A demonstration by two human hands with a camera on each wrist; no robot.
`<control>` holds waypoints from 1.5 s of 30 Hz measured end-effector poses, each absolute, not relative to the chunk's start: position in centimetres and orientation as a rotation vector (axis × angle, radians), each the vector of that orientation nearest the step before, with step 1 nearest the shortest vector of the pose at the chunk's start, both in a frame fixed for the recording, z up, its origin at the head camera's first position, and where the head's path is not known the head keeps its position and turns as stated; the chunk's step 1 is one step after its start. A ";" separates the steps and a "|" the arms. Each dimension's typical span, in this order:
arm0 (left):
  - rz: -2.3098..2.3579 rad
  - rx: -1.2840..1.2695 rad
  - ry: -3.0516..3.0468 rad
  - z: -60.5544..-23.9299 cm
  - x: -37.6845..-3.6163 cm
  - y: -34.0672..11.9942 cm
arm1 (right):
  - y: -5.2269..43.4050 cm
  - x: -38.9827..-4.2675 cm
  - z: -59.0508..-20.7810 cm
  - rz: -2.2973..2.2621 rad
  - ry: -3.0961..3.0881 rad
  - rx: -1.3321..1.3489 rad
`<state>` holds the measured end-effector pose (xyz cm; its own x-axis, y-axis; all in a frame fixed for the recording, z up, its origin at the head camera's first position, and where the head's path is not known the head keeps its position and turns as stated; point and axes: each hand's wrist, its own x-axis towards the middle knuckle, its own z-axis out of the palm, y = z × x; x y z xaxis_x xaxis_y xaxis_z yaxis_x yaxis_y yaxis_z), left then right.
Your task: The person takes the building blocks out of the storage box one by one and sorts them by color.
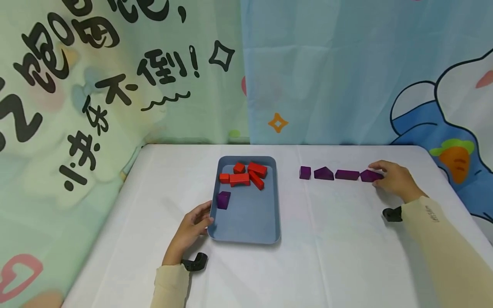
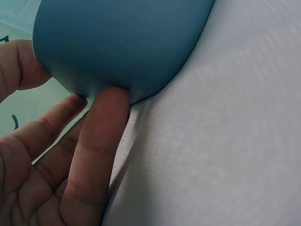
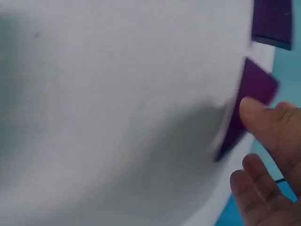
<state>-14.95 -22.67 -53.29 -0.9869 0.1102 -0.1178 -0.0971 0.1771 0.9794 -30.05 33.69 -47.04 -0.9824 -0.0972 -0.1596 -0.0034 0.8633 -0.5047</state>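
My left hand (image 1: 194, 223) grips the left side of a blue-grey tray (image 1: 250, 220); in the left wrist view, thumb and fingers are around a corner of the tray (image 2: 122, 42). Several red blocks (image 1: 239, 179) lie in its far half, with a purple block (image 1: 223, 200) nearer the left wall. On the right, my right hand (image 1: 396, 179) pinches an angular purple block (image 1: 369, 176), the rightmost of a row on the white tablecloth. The right wrist view has the thumb on this block's (image 3: 257, 84) face, while the fingertips behind it are partly hidden.
To the left of the pinched block stand a long purple block (image 1: 347, 175), a sloped purple block (image 1: 324, 173) and a small purple block (image 1: 305, 173). A printed curtain (image 1: 327, 85) hangs behind the table's far edge. Each wrist wears a black device.
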 end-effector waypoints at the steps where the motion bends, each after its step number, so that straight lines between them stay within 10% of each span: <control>1: 1.917 0.009 2.286 -53.3 -15.0 -22.7 | 33.6 -30.0 -46.8 -0.769 2.863 -0.089; 19: 1.957 0.009 2.242 -53.5 -15.5 -22.7 | 21.3 -26.3 -41.3 -0.880 2.950 -0.612; 45: 1.923 -0.007 2.301 -53.5 -15.6 -22.7 | 3.4 -28.1 -46.8 -1.450 2.174 -0.885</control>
<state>-15.57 -22.72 -53.48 -0.9898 0.0877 -0.1121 -0.0947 0.1820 0.9787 -28.14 3.36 -46.81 -0.7292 -0.6836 0.0302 -0.2906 0.2693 -0.9182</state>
